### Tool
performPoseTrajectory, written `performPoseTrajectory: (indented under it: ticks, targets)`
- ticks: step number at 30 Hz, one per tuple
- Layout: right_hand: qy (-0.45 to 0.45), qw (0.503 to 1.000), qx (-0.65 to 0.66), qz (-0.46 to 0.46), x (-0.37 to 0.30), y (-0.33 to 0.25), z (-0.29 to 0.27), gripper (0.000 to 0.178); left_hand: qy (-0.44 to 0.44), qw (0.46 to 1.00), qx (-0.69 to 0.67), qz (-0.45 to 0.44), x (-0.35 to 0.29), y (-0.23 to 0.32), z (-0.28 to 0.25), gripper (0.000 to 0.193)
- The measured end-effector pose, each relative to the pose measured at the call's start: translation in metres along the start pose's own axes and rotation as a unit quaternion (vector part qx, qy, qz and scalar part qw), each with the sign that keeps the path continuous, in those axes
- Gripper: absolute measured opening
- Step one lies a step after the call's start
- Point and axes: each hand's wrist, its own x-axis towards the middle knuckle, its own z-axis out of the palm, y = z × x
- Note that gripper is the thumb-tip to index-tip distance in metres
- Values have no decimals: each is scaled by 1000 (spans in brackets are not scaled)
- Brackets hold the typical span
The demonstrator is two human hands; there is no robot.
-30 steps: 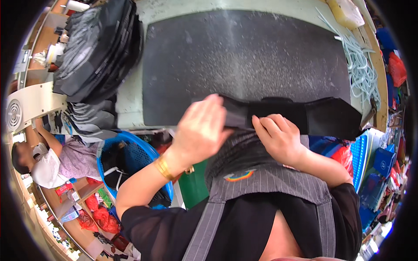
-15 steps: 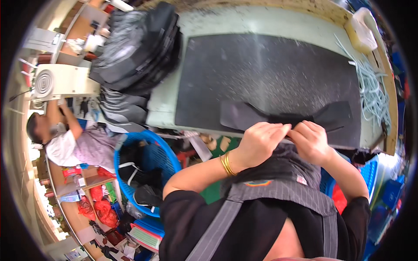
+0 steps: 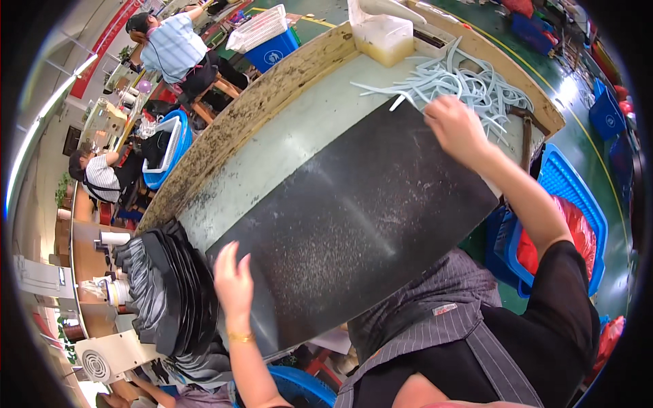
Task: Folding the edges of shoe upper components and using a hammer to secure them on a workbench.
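Observation:
A dark rubber-like mat (image 3: 367,204) lies across the pale worktable. At its left end, my left hand (image 3: 235,282) is raised with fingers apart and holds nothing. Right beside that hand stands a thick stack of black shaped pieces (image 3: 170,285). My right hand (image 3: 457,129) is at the mat's far right corner, by a tangled heap of light blue cords (image 3: 469,78). Its fingers are bent and pressed together; whatever lies between them, if anything, is hidden.
A plastic jug with yellowish contents (image 3: 384,37) stands at the far side. Wooden boards (image 3: 286,81) edge the table. On the right sits a blue basket (image 3: 578,190) with red bags; another blue basket (image 3: 299,384) is below the table. Other people (image 3: 180,51) work farther left.
Both hands have left the black piece they held together: the left went toward the stack, the right toward the cords. That piece no longer shows on the mat. The view has turned.

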Motion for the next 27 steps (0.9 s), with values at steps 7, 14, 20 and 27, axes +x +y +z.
performPoseTrajectory:
  ticks: [7,14,20,27]
  targets:
    - [-193,976,-70,71,78,88,66,33,34,992,-112,44,103,59,86,28]
    - [-73,995,45,-44,45,87,62,22,174,971,159,-34,19,-9,6,59]
    - [-104,980,153,-68,38,-36,31,18,-70,863,362,-344,-78,-112,-131,126]
    - [-638,591,493,-24,-42,-311,71,41,-115,898,207,-371,-106,-162,-146,117]
